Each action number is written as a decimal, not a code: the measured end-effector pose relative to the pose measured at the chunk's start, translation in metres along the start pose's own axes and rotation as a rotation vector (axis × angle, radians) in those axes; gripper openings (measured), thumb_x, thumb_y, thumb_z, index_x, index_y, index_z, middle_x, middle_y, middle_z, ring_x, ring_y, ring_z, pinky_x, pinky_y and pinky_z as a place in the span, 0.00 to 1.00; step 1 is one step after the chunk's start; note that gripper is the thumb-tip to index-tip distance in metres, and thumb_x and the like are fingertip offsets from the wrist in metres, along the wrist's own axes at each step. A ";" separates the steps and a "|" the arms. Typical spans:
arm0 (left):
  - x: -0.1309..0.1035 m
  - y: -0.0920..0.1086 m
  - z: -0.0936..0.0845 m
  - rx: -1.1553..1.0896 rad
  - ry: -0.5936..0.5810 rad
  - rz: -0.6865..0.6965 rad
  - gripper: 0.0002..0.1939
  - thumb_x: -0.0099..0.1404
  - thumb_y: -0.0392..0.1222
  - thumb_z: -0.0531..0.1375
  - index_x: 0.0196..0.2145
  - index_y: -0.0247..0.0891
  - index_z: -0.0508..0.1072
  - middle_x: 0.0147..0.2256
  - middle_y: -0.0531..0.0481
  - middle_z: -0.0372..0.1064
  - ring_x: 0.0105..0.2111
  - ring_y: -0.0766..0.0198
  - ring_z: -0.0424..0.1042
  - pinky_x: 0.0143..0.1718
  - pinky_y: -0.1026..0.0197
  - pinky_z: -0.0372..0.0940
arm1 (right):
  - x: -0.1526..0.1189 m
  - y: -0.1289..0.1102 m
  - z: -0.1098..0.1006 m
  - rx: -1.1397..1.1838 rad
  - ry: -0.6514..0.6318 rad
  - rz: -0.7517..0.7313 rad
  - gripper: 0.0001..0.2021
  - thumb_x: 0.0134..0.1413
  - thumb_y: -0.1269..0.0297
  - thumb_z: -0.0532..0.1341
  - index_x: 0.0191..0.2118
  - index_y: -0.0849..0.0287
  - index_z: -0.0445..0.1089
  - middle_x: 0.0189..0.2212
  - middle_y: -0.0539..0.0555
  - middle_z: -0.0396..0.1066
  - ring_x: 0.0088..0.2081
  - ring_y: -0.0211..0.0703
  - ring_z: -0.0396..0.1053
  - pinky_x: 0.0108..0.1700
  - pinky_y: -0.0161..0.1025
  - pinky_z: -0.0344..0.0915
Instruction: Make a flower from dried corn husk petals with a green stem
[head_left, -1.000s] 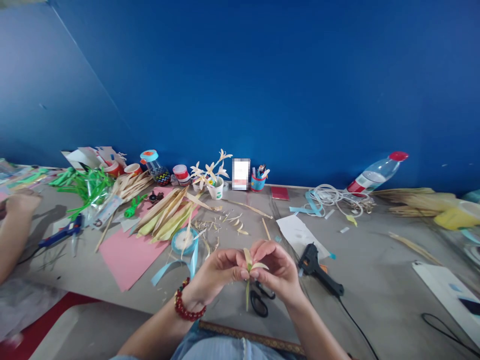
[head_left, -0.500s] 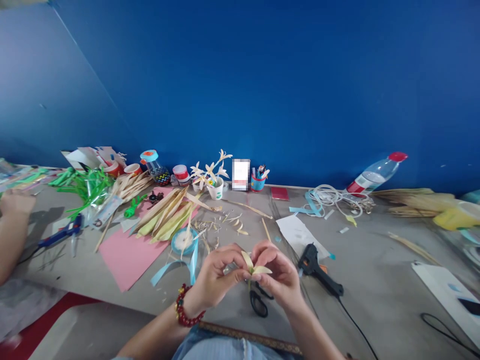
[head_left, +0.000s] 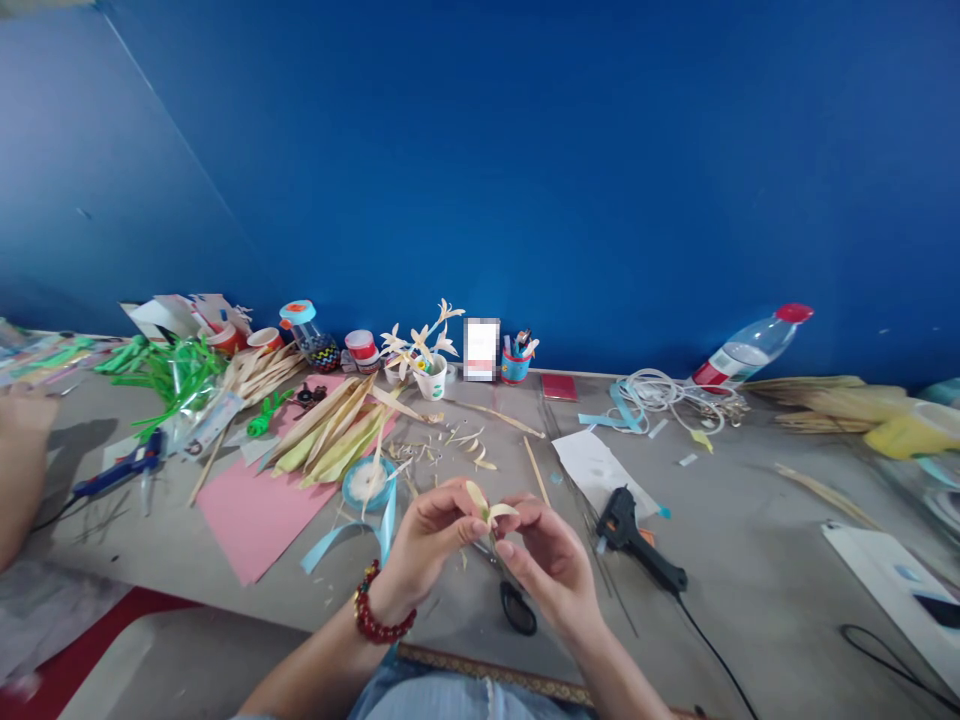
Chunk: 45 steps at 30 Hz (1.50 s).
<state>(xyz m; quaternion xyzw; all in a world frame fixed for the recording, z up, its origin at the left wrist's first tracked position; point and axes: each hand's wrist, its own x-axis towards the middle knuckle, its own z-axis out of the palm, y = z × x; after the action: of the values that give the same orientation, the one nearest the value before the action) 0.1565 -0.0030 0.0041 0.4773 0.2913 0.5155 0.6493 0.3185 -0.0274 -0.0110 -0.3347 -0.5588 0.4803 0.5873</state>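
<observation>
My left hand [head_left: 431, 535], with a red bead bracelet [head_left: 373, 610] at the wrist, pinches the base of a small pale corn husk flower [head_left: 487, 510] between thumb and fingers. Its petals spread upward and to the right. Close beside it is my right hand [head_left: 551, 555], thumb and curled fingers apart; a petal tip reaches those fingers, though contact is hard to make out. Beneath the hands lie scissors [head_left: 517, 607], partly covered, with a black handle showing. A black hot glue gun [head_left: 637, 540] rests to the right of my right hand.
Corn husks [head_left: 330, 430] lie over pink paper [head_left: 262, 515] on the left. Husk flowers stand in a white cup [head_left: 431, 380] at the back. Blue ribbon [head_left: 386, 525], white paper [head_left: 600, 465] and a tilted bottle [head_left: 750, 350] surround the work area. Another person's arm [head_left: 22, 470] is at far left.
The flower has moved slightly left and up in my left hand. My right thumb and fingers have parted from its base. The person's arm at far left has shifted left.
</observation>
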 end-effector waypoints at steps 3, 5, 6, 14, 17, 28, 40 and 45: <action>0.000 -0.002 0.000 -0.065 0.004 -0.014 0.08 0.59 0.39 0.68 0.25 0.35 0.74 0.30 0.51 0.66 0.32 0.64 0.67 0.38 0.60 0.63 | -0.003 0.001 0.003 -0.099 -0.002 0.013 0.03 0.58 0.65 0.65 0.38 0.55 0.72 0.34 0.53 0.72 0.37 0.44 0.71 0.41 0.38 0.69; 0.001 -0.002 0.001 -0.075 0.015 -0.011 0.09 0.59 0.38 0.68 0.25 0.35 0.74 0.30 0.52 0.66 0.32 0.65 0.67 0.37 0.61 0.63 | -0.003 0.002 0.004 -0.143 0.001 0.027 0.02 0.59 0.65 0.64 0.36 0.56 0.72 0.31 0.52 0.73 0.33 0.42 0.71 0.37 0.36 0.69; 0.001 -0.002 0.001 -0.079 0.021 -0.009 0.09 0.58 0.38 0.68 0.25 0.35 0.73 0.29 0.52 0.66 0.31 0.66 0.66 0.36 0.62 0.63 | -0.003 0.002 0.005 -0.162 0.004 0.028 0.02 0.59 0.65 0.63 0.35 0.56 0.72 0.30 0.52 0.72 0.31 0.42 0.70 0.35 0.36 0.68; -0.001 -0.006 0.001 -0.058 0.083 -0.028 0.07 0.56 0.40 0.70 0.27 0.36 0.77 0.30 0.51 0.68 0.32 0.66 0.67 0.36 0.63 0.64 | -0.003 0.000 0.009 -0.246 0.090 -0.015 0.06 0.60 0.64 0.62 0.31 0.58 0.71 0.26 0.51 0.71 0.27 0.40 0.69 0.29 0.34 0.67; -0.003 -0.009 0.002 -0.083 0.083 -0.045 0.07 0.57 0.40 0.70 0.28 0.36 0.77 0.30 0.51 0.67 0.31 0.66 0.67 0.34 0.64 0.64 | -0.002 -0.001 0.010 -0.243 0.104 -0.028 0.05 0.59 0.65 0.63 0.31 0.57 0.71 0.26 0.52 0.71 0.27 0.40 0.69 0.29 0.34 0.67; -0.001 0.003 0.006 0.011 0.039 -0.013 0.08 0.59 0.39 0.68 0.26 0.35 0.74 0.28 0.52 0.66 0.30 0.67 0.64 0.34 0.65 0.60 | 0.004 -0.010 0.000 -0.198 0.120 -0.107 0.01 0.59 0.67 0.63 0.35 0.55 0.72 0.31 0.53 0.72 0.35 0.44 0.71 0.37 0.38 0.69; 0.000 0.013 0.009 0.304 -0.025 0.116 0.10 0.63 0.41 0.65 0.26 0.35 0.74 0.28 0.49 0.68 0.31 0.63 0.66 0.35 0.62 0.60 | 0.004 -0.015 0.006 -0.238 0.130 -0.121 0.04 0.59 0.68 0.63 0.33 0.54 0.74 0.29 0.53 0.72 0.30 0.42 0.69 0.30 0.37 0.64; -0.001 0.014 0.009 0.361 -0.031 0.130 0.10 0.63 0.40 0.64 0.26 0.35 0.73 0.28 0.49 0.68 0.30 0.63 0.67 0.36 0.62 0.61 | 0.005 -0.018 0.007 -0.275 0.136 -0.136 0.05 0.59 0.68 0.63 0.32 0.55 0.74 0.28 0.53 0.71 0.30 0.43 0.69 0.31 0.37 0.64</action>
<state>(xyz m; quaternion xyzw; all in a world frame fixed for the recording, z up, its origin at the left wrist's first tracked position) 0.1588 -0.0069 0.0202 0.6120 0.3375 0.4883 0.5227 0.3142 -0.0292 0.0085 -0.4050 -0.5999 0.3346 0.6035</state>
